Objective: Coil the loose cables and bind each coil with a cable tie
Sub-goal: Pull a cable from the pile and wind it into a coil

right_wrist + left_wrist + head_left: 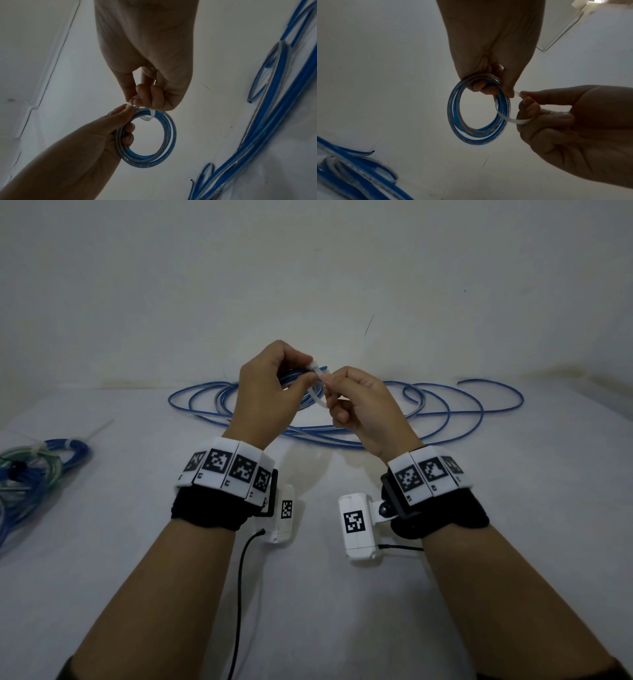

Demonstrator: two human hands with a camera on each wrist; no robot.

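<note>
my left hand (263,392) grips the blue coil (479,111), my right hand (363,409) pinches its white cable tie (510,119), tied bundles (41,460) done, loose blue cable (445,405) remaining.

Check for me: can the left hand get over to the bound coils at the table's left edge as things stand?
Probably not yet. The table between is bare, but the left hand grips the blue coil while the right hand pinches the cable tie around it. The bound coils must wait.
</note>
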